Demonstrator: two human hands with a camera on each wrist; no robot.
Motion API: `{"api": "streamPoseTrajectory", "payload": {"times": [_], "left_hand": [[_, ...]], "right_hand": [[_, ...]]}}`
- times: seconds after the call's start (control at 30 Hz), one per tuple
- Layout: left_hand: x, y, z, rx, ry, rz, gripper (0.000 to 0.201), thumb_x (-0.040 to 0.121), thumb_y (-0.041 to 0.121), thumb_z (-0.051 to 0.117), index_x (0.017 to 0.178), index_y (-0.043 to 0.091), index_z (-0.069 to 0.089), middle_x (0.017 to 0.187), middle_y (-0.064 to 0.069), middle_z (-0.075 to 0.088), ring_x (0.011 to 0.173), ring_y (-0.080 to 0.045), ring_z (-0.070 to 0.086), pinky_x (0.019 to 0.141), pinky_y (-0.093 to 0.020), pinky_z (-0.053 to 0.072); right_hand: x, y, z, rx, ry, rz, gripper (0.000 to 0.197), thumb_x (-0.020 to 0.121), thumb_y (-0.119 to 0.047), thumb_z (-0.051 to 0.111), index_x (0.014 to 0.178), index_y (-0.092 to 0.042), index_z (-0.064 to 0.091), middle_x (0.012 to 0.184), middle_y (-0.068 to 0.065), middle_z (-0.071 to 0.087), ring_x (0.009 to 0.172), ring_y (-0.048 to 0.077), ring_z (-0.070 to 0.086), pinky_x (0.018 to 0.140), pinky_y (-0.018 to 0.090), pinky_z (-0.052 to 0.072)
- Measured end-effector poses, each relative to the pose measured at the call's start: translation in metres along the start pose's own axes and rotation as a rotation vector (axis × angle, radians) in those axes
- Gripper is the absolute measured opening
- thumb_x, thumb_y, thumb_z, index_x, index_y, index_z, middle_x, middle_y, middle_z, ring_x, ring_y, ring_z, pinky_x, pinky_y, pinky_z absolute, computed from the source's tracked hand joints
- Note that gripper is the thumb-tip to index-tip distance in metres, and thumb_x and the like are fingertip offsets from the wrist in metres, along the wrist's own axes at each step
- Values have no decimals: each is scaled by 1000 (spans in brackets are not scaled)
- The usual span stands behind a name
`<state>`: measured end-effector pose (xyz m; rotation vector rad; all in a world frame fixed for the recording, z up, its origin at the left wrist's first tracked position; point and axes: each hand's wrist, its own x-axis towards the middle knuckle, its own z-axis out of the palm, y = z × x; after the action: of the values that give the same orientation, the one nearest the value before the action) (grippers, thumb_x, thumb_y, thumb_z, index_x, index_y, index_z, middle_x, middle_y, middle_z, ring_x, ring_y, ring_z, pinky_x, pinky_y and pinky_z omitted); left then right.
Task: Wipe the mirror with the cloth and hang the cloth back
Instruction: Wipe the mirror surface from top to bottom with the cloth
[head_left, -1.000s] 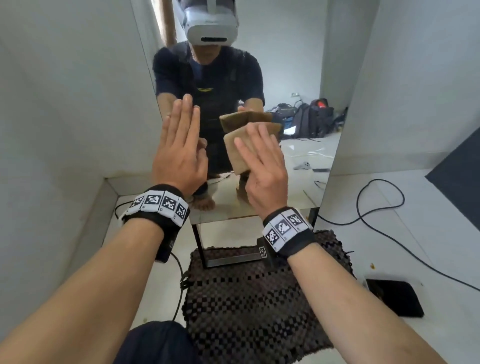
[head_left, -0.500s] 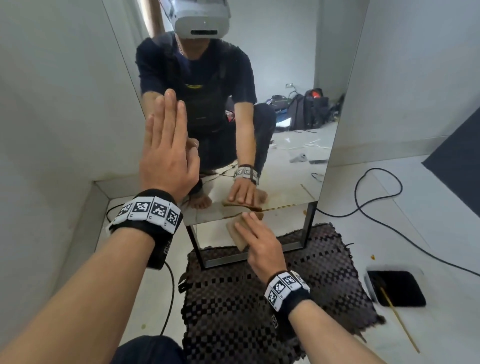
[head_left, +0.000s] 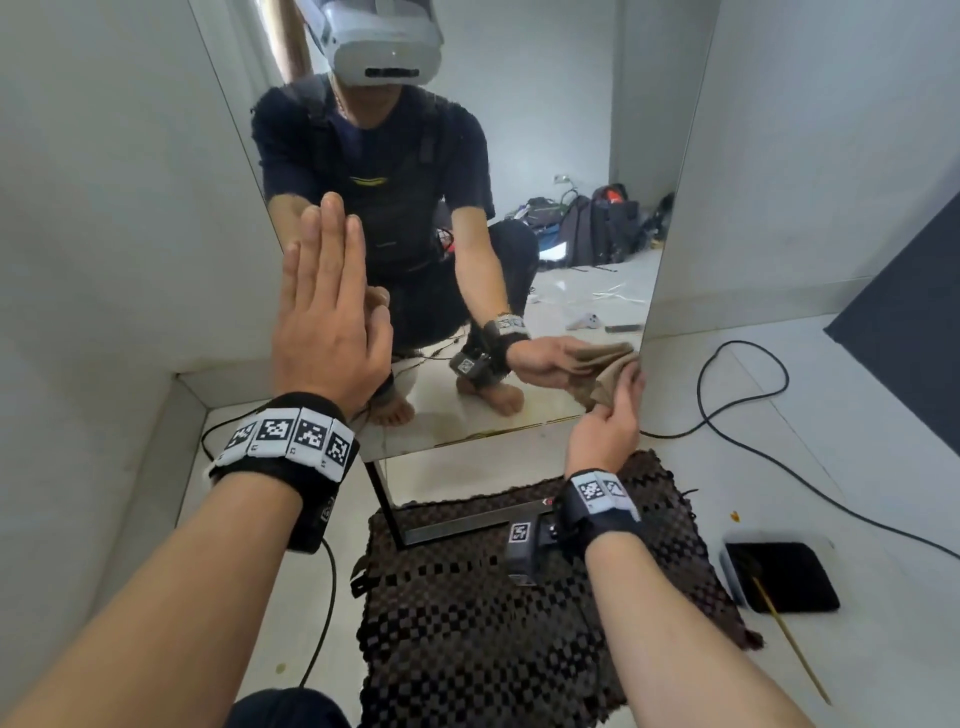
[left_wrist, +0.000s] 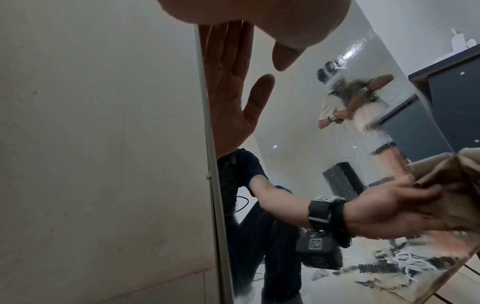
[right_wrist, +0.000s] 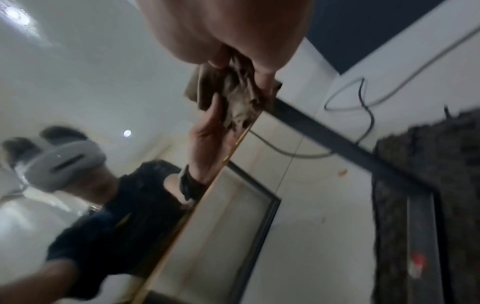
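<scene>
My left hand (head_left: 332, 332) is flat, fingers straight and together, palm pressed on the mirror (head_left: 571, 130) near its left edge, steadying it. My right hand (head_left: 605, 428) has the tan cloth (head_left: 605, 387) bunched in curled fingers and thumb, at the mirror's lower right corner, just past my fingertips. Risks, as I judge them: the cloth is wadded, not flat, so w/ this grip it could skid off the right edge and miss the corner, or leave streaks. The mirror looks like it stands on a thin dark frame (head_left: 467, 525) on the woven mat (head_left: 493, 623), so a hard push low down could shift it if the left hand eases. A black cable (head_left: 748, 405) runs on the floor just right of that hand, could snag. Views: left wrist cam shows smears and specks on the glass (left_wrist: 363, 51) that the head cam doesn't. Right wrist cam shows the cloth (right_wrist: 239, 96) crumpled at the very corner, though blurred. Only the head cam shows both hands together. No hanging spot visible anywhere.
</scene>
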<state>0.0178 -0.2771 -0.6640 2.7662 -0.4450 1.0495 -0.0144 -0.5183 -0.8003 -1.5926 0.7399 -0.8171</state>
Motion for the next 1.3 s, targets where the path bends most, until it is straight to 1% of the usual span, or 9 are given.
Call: {"api": "streamPoseTrajectory", "payload": {"times": [0.3,0.43,0.57,0.67,0.8,0.93,1.07,1.17,1.3], "left_hand": [[0,-7,-1,-7,-25,22,71,92,19,47,152,2,13,161,-17,7,150,-27,5,121,-46,12],[0,-10,-2,-5,-30,37,69,92,18,46,152,2,14,161,-17,8,150,-27,6,121,-46,13],[1,-6,-2,-1,-34,29,68,93,20,43,152,2,14,161,-17,8,150,-28,6,121,-46,13],[0,-3,0,2,-27,10,69,93,20,44,152,1,13,161,-17,8,150,-27,5,121,-46,12],[1,-3,-1,-2,-43,16,69,93,19,44,152,1,13,161,-18,7,150,-28,4,121,-46,10],[0,-7,-4,0,-47,43,68,93,19,44,151,1,14,161,-18,9,149,-29,6,121,-46,12],[1,-8,-1,-1,-23,50,66,93,15,43,151,0,15,160,-18,11,149,-29,7,121,-46,12],[1,-10,1,21,-36,50,65,95,15,40,152,1,12,161,-17,8,150,-28,4,121,-45,11],[1,-12,2,23,-38,53,66,95,18,40,152,2,12,161,-17,7,150,-27,4,122,-45,11]], "right_hand": [[-153,-1,66,158,-184,147,70,85,23,39,135,-25,49,154,-8,26,142,12,24,108,44,40],[-183,-9,66,165,-326,107,76,80,28,38,134,-23,51,153,-8,28,141,12,27,110,32,37],[-173,-11,47,199,-457,93,72,82,26,39,129,-26,55,147,-6,39,137,9,35,107,12,30],[-152,-33,26,288,-554,79,65,88,17,43,121,-37,57,133,-9,55,127,8,49,106,23,40],[-103,-94,14,370,-420,-71,44,92,3,46,128,-19,58,124,-5,62,117,6,55,102,37,47],[-56,-139,31,306,-308,-502,49,86,10,48,129,-13,55,131,5,54,125,13,47,103,35,44],[-73,-98,55,-232,-439,-900,58,85,7,47,136,-20,47,151,10,34,144,27,22,113,52,27],[-113,-31,46,-365,-612,-903,61,82,3,36,138,-20,47,154,7,29,146,24,15,114,53,24],[-141,35,27,-473,-778,-777,72,69,14,50,134,-16,52,155,2,28,145,24,18,110,52,32]]}}
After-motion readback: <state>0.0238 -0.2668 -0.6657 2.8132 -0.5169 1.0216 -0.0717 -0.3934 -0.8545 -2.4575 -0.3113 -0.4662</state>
